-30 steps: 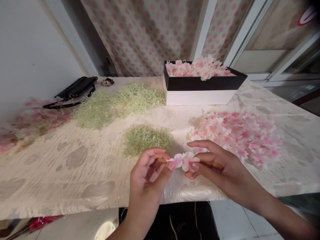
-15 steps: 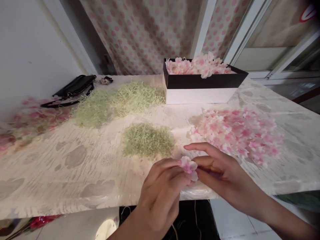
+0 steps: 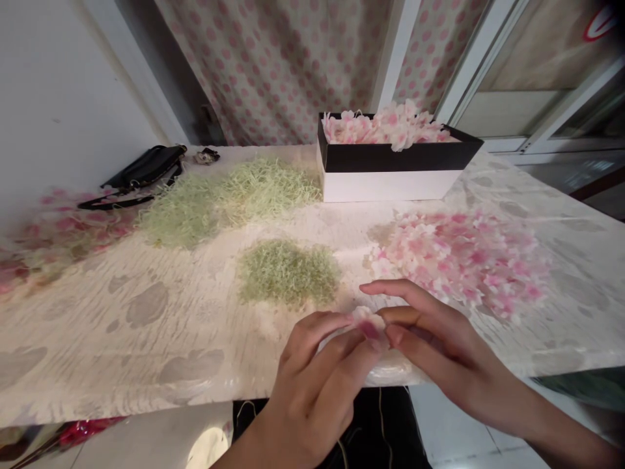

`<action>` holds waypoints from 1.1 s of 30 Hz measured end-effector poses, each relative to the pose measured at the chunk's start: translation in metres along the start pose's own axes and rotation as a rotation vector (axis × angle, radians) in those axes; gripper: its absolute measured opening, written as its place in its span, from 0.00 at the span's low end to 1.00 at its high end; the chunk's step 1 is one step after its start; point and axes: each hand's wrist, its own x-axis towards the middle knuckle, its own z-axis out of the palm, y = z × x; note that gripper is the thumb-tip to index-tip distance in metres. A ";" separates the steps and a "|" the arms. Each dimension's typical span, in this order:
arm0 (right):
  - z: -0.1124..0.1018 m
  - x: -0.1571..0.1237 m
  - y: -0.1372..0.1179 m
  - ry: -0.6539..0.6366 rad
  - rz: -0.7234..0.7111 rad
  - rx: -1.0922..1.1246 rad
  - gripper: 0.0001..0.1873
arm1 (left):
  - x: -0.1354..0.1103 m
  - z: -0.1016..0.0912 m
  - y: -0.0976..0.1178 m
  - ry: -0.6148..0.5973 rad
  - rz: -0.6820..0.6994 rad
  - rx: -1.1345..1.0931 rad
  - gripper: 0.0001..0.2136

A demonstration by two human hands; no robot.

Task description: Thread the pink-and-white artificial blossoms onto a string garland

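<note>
Low over the table's front edge, my left hand pinches a small pink artificial flower between thumb and fingers. The flower has pale petals and a deeper pink centre, partly covered by my left fingertips. From the right, my right hand closes thumb and a finger at the petals' right edge, its index finger stretched out above. Just beyond my hands lies a small heap of fine green sprigs. To the right rests a pile of loose pink artificial flowers.
At the back stands a black-and-white box topped with pink flowers. Pale green shreds spread behind the sprigs. A black bag and more pink blossoms lie left. A patterned cloth covers the table.
My left thumb has moved over the flower's front, and the flower now shows a darker pink middle. My right thumb has shifted slightly up along the petals' edge. The piles have stayed put.
</note>
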 end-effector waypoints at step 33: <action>0.015 -0.001 0.010 0.017 -0.069 -0.084 0.20 | 0.005 -0.004 0.017 -0.068 -1.026 -0.811 0.11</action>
